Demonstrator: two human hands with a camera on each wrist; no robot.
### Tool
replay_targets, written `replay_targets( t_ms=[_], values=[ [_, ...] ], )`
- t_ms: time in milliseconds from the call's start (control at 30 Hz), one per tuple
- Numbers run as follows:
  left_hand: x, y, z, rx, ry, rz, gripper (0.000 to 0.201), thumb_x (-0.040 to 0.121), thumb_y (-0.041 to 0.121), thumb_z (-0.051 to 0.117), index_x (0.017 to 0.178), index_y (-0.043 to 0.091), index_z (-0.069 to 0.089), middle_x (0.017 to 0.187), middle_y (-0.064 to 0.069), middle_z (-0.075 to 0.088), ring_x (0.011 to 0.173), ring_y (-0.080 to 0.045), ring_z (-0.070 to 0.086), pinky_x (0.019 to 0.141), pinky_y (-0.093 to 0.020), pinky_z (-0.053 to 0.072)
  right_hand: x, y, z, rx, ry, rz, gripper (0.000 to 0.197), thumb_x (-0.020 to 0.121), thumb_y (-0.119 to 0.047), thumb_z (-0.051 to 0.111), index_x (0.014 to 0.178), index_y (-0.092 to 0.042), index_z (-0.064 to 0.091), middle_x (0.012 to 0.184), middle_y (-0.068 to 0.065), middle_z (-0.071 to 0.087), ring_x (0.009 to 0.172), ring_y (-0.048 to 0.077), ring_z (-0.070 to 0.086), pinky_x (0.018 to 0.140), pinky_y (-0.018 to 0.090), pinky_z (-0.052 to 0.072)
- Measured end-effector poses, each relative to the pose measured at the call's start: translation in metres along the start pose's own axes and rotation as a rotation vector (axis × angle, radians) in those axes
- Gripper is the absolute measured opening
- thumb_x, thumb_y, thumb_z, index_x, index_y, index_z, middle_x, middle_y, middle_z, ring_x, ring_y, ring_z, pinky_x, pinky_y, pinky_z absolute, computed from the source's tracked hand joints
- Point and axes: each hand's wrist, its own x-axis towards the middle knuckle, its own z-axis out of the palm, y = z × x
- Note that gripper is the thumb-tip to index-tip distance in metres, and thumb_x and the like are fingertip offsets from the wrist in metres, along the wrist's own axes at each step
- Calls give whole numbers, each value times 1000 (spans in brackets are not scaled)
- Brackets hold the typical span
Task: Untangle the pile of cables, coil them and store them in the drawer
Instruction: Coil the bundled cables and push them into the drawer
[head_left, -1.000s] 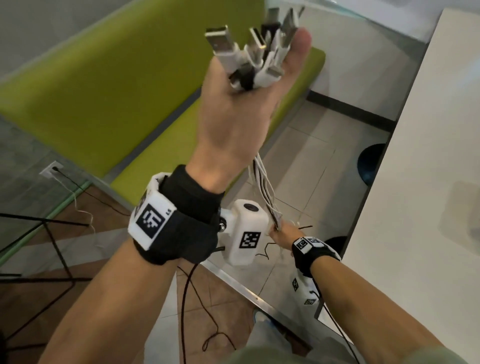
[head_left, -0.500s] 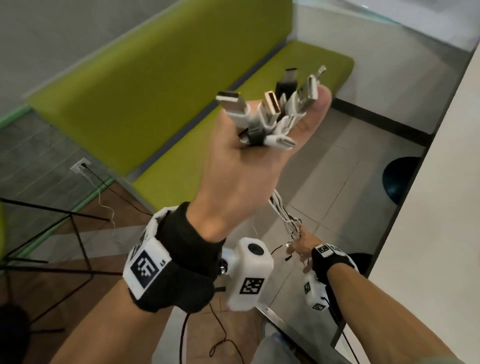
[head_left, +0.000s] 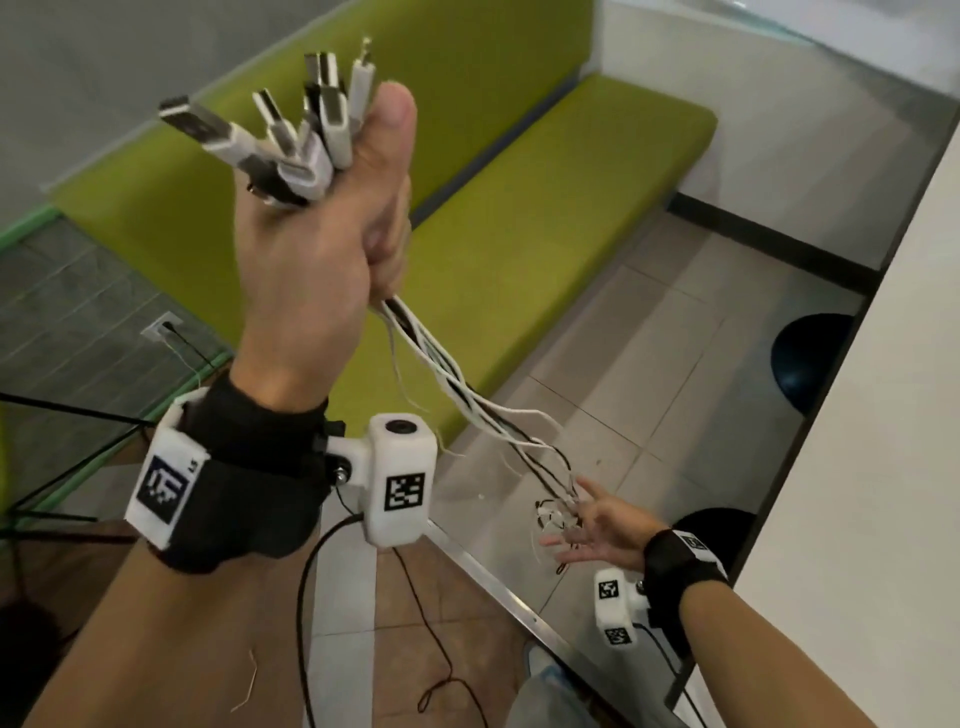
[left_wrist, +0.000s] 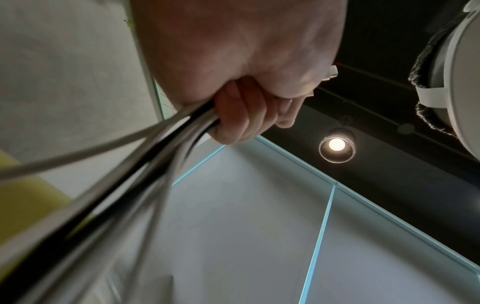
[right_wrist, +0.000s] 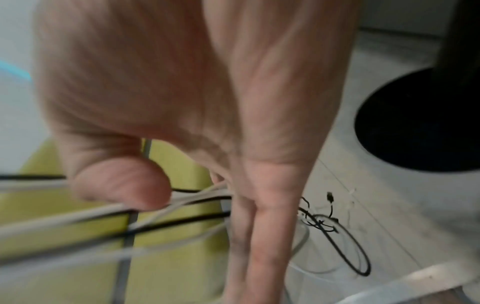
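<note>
Soft, even indoor daylight; the head view bends at its edges. Both wrist views blur heavily (one ceiling lamp glares).

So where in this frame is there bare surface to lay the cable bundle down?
Bare: the white tabletop on the right, and the green bench seat beyond the left hand. Crowded: floor around the right hand, where cables trail loose and a black stool base sits.

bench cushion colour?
Lime green bench, clearest in the head view, behind the left hand.
</note>
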Motion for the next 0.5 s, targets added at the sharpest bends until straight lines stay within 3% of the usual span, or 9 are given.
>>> replay_targets(
  t_ms=[100, 167, 233, 333, 400, 500],
  values=[
    [-2, -3, 7, 20, -62, -14, 46, 98, 27, 45, 53, 29, 37, 44, 13, 30, 34, -9, 23, 40, -20, 22, 0, 13, 0, 181, 66, 0, 68, 85, 12, 27, 146, -20, 27, 131, 21, 51, 105, 51, 63, 93, 64, 46],
    [-5, -5, 15, 8, -84, -29, 46, 99, 28, 53, 55, 27, 39, 45, 9, 29, 35, -12, 22, 41, -22, 21, -1, 17, 9, -85, 177, 5, 39, 97, -2, 32, 135, -7, 37, 127, 18, 55, 96, 43, 69, 84, 62, 53],
    [-9, -7, 23, 30, -88, -36, 44, 93, 34, 55, 55, 22, 37, 46, -2, 24, 36, -18, 20, 43, -25, 19, 2, 20, 14, -407, 244, 19, 25, 101, -17, 39, 120, -5, 47, 127, 14, 55, 83, 33, 73, 67, 51, 60],
    [-11, -7, 30, 71, -103, -13, 46, 93, 32, 60, 53, 23, 38, 49, -3, 23, 39, -21, 21, 47, -23, 22, 11, 24, 12, -370, 209, 28, 34, 87, -19, 42, 113, -7, 61, 128, 16, 57, 74, 33, 72, 51, 32, 51],
    [-12, -5, 30, 99, -111, 9, 44, 93, 27, 58, 53, 27, 39, 49, -3, 23, 40, -18, 23, 48, -22, 24, 13, 28, 7, -221, 164, 33, 47, 77, -13, 38, 117, -8, 62, 132, 16, 55, 75, 38, 70, 50, 29, 44],
    [-12, -1, 22, 62, -102, 15, 46, 95, 25, 58, 55, 22, 36, 47, -2, 21, 38, -13, 22, 44, -19, 25, 7, 33, 0, -11, 82, 41, 59, 72, -14, 33, 123, -9, 61, 135, 11, 54, 88, 48, 66, 54, 31, 43]
  ],
)
